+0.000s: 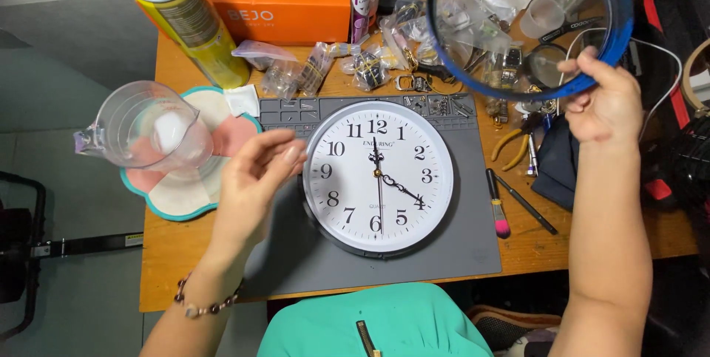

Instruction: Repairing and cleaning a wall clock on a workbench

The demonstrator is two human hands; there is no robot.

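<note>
Above the wall clock (379, 177), right hand (606, 102) gripping blue-rimmed clear cover (529, 24) — left hand (255, 183) loosely open, empty

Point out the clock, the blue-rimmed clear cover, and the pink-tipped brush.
clock (355, 179), head view, on the white dial left of centre.
blue-rimmed clear cover (620, 35), head view, on the blue rim at its right side.
pink-tipped brush (501, 224), head view, on the pink bristle end.

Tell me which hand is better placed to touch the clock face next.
Left, most likely. The left hand hovers empty right at the rim of the white wall clock, fingers near the nine. The right hand is raised off to the side, gripping the blue-rimmed clear cover, so it is occupied.
</note>
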